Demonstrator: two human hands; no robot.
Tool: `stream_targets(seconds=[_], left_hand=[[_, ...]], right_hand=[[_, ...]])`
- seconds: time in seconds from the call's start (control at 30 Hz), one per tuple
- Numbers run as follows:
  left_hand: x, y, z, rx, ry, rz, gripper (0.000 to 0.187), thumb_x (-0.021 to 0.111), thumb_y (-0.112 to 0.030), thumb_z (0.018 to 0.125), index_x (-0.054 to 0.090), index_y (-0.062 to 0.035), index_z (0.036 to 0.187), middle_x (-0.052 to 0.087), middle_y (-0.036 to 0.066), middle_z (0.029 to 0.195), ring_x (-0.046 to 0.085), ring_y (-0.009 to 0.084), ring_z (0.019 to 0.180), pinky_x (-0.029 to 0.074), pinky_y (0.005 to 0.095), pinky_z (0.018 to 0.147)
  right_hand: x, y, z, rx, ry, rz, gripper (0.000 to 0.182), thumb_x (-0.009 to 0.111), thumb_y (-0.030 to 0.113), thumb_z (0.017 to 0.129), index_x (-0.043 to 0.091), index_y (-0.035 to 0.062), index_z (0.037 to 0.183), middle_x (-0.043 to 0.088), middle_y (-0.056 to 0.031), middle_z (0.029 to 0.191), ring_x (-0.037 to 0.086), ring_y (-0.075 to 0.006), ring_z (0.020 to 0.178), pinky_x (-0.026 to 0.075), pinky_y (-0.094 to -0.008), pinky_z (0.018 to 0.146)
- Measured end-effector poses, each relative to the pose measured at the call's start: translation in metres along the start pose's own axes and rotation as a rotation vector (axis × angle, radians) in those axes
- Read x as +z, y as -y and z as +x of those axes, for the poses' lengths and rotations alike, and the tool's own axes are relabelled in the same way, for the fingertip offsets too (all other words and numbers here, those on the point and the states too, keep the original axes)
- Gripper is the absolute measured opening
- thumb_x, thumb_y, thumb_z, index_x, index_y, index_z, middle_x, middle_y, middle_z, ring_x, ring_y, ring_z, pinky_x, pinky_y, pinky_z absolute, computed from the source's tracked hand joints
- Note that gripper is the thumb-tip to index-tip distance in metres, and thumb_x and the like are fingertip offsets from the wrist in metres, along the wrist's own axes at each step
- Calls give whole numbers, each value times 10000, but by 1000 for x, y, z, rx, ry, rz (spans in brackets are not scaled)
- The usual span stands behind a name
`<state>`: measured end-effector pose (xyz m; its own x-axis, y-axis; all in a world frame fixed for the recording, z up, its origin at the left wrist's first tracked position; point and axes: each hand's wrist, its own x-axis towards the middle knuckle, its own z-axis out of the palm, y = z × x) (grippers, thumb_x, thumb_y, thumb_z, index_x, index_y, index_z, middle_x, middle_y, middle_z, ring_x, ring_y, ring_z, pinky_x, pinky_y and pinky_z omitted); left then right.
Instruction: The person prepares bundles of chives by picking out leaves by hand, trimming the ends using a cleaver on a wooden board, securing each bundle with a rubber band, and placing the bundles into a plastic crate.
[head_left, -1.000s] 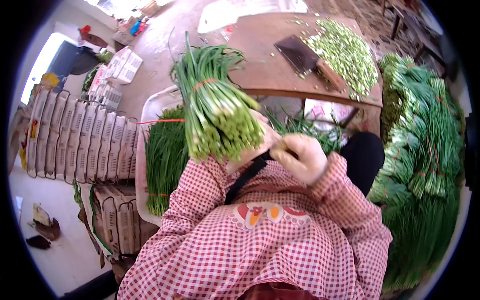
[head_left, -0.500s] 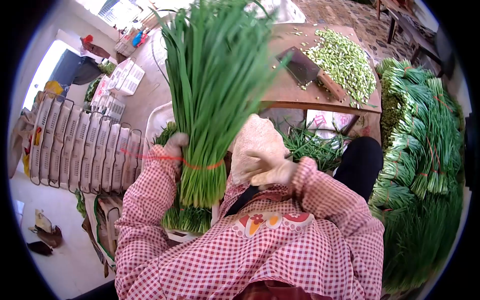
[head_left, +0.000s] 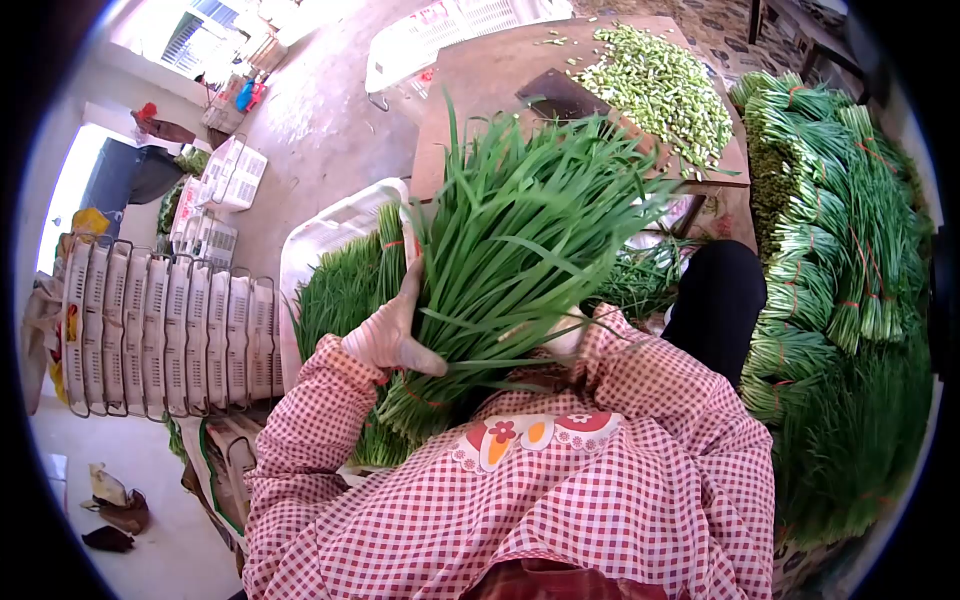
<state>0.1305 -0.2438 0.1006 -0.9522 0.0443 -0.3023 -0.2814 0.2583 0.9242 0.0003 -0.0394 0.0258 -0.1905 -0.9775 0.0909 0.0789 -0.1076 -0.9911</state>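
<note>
A big bunch of garlic chives (head_left: 530,220) lies slanted over my lap, its leaves fanned toward the table. My left hand (head_left: 395,330), gloved, holds its left side, thumb across the leaves and fingers pointing up along them. Below that hand a red band circles the pale stems. My right hand (head_left: 562,335) is at the bunch's right side near my apron; leaves cover its fingers, so their grip is hidden. To the left, a white crate (head_left: 300,240) holds more chive bunches (head_left: 345,290).
Chopped pale stems (head_left: 660,95) and a cleaver (head_left: 565,95) lie on the wooden table (head_left: 465,85). Tied chive bunches (head_left: 800,250) are piled at right. Stacked crates (head_left: 170,330) stand at left. Loose leaves (head_left: 640,280) lie beside my knee (head_left: 715,310).
The bunch has come down from upright and now slants to the right. My right hand has moved from beside it to against it. The view has shifted, showing more of the crate.
</note>
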Motion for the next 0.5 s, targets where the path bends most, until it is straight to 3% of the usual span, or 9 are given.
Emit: stream_targets(seconds=[0.1,0.13,0.23,0.3,0.37,0.43,0.5], left_hand=[[-4,20,27,36,-66,255,1403,917,-315,496,-26,47,1469,248,185,1492,169,230,1399,155,374,1150],[-8,44,38,13,-146,257,1282,881,-222,542,37,42,1469,336,163,1445,287,228,1340,224,358,1123],[-12,35,53,-67,-232,442,946,764,-139,676,236,33,1442,505,138,1325,475,225,1213,357,349,1051],[-5,16,58,-251,-262,-194,672,712,-119,694,474,-5,1312,616,104,1154,577,202,1050,439,336,955],[-3,15,59,-239,-291,-163,639,714,-105,688,499,-5,1282,627,93,1122,588,197,1021,452,329,933],[-3,22,55,-231,-327,-135,606,715,-91,683,525,-5,1252,638,82,1091,598,192,993,464,322,911],[5,22,50,-195,-376,11,614,735,-86,667,525,19,1234,639,93,1073,606,197,967,473,313,898]], right_hand=[[-5,-5,-13,-98,21,169,583,712,192,791,500,19,1306,544,-174,1297,492,-289,1229,391,-417,1045],[-8,-6,-19,-125,36,220,582,715,174,790,498,18,1307,543,-172,1298,491,-288,1230,390,-418,1046],[-12,-14,-31,-134,29,366,584,726,120,787,494,13,1312,542,-166,1302,488,-286,1234,385,-420,1049],[-13,-12,-37,-28,-55,546,588,733,84,785,491,10,1315,541,-161,1305,485,-284,1237,382,-422,1051],[-14,-10,-38,168,-236,808,539,714,60,801,501,9,1294,568,-131,1272,533,-273,1181,425,-426,1010],[-18,-5,-29,361,-359,827,503,703,58,813,509,8,1275,587,-118,1236,549,-270,1153,436,-427,994],[-11,-42,-7,382,-541,739,475,694,60,816,515,5,1252,598,-111,1205,553,-267,1141,453,-434,971]])
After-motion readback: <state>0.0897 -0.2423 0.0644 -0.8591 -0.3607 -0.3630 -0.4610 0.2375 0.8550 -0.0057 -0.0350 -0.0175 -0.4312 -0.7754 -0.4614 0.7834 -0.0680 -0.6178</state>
